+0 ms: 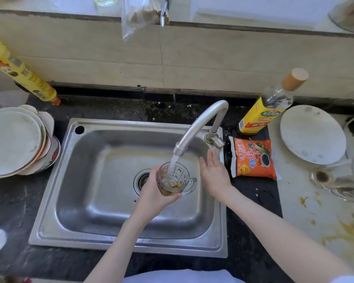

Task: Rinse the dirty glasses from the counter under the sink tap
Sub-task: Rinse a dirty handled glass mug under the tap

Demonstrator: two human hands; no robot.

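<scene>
A clear glass mug (175, 179) with a handle and brown residue at its bottom is held upright over the steel sink (90, 201) by my left hand (153, 196). Water runs from the curved tap (194, 129) straight into the mug. My right hand (214, 172) hovers open beside the mug, just below the tap handle (218, 140), holding nothing. More dirty glasses (335, 183) lie on the stained counter at the far right.
Stacked plates (14, 141) stand left of the sink. A yellow bottle (25, 74) leans at the back left. Right of the tap are an oil bottle (268, 107), an orange sauce packet (253, 158) and a white plate (313, 133).
</scene>
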